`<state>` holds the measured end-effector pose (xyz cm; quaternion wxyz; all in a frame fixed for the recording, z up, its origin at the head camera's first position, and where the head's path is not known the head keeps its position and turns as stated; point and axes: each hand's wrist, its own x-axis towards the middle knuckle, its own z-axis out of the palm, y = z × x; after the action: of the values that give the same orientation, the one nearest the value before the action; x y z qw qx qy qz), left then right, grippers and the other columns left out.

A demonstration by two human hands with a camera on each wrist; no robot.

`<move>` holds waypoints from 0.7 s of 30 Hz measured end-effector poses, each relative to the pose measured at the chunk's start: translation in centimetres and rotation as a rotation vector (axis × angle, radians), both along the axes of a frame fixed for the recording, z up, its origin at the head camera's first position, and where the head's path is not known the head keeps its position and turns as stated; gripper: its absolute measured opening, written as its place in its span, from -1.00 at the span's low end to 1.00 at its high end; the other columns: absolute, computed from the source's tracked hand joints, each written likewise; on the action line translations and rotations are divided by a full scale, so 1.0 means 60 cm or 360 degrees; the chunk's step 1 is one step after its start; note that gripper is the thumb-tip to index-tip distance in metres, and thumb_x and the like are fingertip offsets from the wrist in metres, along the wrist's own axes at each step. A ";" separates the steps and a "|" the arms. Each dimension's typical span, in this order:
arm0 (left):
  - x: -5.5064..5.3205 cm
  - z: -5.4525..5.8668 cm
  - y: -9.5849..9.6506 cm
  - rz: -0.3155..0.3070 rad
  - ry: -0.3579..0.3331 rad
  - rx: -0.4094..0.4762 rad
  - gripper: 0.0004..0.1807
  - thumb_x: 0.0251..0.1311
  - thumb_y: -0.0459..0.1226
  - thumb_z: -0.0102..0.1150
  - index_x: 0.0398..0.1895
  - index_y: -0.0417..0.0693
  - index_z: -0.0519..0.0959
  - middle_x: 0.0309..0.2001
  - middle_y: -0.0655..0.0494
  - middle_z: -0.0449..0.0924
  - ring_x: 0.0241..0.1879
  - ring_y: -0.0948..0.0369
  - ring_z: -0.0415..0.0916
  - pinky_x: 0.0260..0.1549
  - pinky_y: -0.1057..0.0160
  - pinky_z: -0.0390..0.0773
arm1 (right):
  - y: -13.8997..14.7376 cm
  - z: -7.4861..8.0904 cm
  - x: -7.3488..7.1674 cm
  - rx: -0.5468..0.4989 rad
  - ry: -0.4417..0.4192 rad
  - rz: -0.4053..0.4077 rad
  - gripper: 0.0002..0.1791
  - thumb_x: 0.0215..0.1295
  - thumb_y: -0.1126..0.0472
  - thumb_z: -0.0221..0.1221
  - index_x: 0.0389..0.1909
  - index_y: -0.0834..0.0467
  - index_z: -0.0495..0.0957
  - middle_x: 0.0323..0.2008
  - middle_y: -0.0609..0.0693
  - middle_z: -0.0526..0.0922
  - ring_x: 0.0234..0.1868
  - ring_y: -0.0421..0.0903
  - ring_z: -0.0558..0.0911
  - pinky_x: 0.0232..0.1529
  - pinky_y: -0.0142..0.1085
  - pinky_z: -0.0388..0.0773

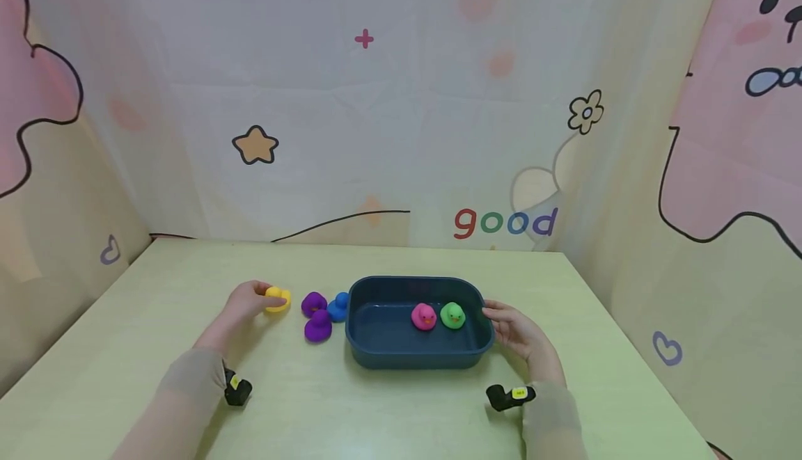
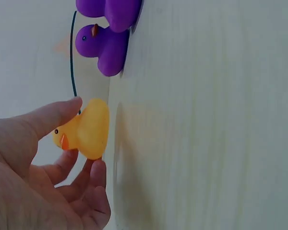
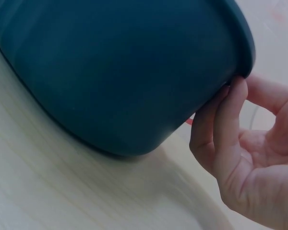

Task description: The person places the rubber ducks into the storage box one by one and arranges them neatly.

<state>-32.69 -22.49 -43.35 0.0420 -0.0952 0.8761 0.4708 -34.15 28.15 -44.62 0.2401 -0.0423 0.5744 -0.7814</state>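
Observation:
My left hand pinches a yellow rubber duck between thumb and fingers. Whether the duck touches the tabletop or hangs just above it, I cannot tell. To its right stand two purple rubber ducks, close together, and a blue rubber duck by the left wall of a dark blue plastic basin. Inside the basin are a pink rubber duck and a green rubber duck, side by side toward the right. My right hand holds the basin's right rim, fingers tucked beneath its lip.
All this stands on a pale wooden table. A printed cloth backdrop rises along the table's far edge and both sides. Each wrist carries a small black camera, the left camera and the right camera.

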 end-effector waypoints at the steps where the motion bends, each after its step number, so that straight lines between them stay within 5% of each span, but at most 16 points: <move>1: 0.000 -0.001 0.002 0.0018 0.0000 -0.0012 -0.37 0.17 -0.19 0.30 0.17 -0.46 0.35 0.14 -0.38 0.41 0.08 -0.14 0.37 0.22 -0.10 0.37 | 0.000 0.001 0.000 0.0001 0.0000 0.0002 -0.41 0.52 0.35 -0.16 0.45 0.34 -0.14 -0.25 -0.13 0.67 -0.33 -0.33 0.67 -0.27 -0.52 0.62; 14: 0.007 0.000 0.024 0.0062 -0.0027 -0.0131 -0.40 0.18 -0.17 0.25 0.08 -0.48 0.33 -0.02 -0.31 0.43 -0.07 -0.06 0.37 0.00 0.03 0.45 | 0.000 0.003 -0.002 -0.0003 0.0011 0.0001 -0.70 0.51 0.36 -0.14 0.20 0.20 0.17 -0.25 -0.12 0.66 -0.34 -0.32 0.68 -0.27 -0.53 0.62; 21: 0.010 0.000 0.028 0.0038 -0.0063 -0.0169 -0.42 0.14 -0.17 0.29 0.01 -0.45 0.31 -0.14 -0.21 0.40 -0.13 -0.03 0.34 -0.10 0.10 0.42 | 0.000 0.003 -0.001 -0.0024 -0.0009 0.0016 -0.55 0.51 0.35 -0.17 0.34 0.29 0.02 -0.25 -0.11 0.65 -0.35 -0.32 0.67 -0.28 -0.52 0.62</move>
<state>-32.09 -20.81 -43.34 0.0486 -0.1170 0.8976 0.4222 -34.21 28.12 -44.45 0.2452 -0.0448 0.5676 -0.7847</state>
